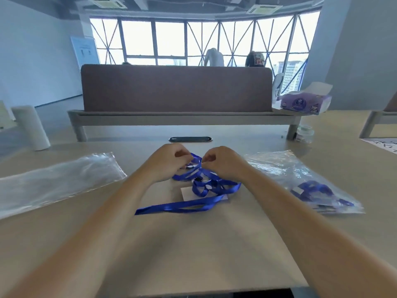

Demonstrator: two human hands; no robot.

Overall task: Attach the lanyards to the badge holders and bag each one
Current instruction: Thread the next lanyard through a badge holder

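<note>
Blue lanyards [189,206] — satiny, glossy ribbon; bags [55,179] of clear, crinkled shiny plastic; matt, smooth tan table [182,254]; divider [176,89] — dull brown fabric.

I see blue lanyards [206,187] tangled in a loose heap mid-counter [193,250], one ribbon loop trailing toward me, lying over a white-carded badge holder [188,193]. Empty clear bags [58,179] lie flat on the left. A filled bag [277,166] on the right holds blue ribbon.

Beige table [193,254], brown divider panel [176,88], bright lattice-braced windows [169,38] behind.
</note>
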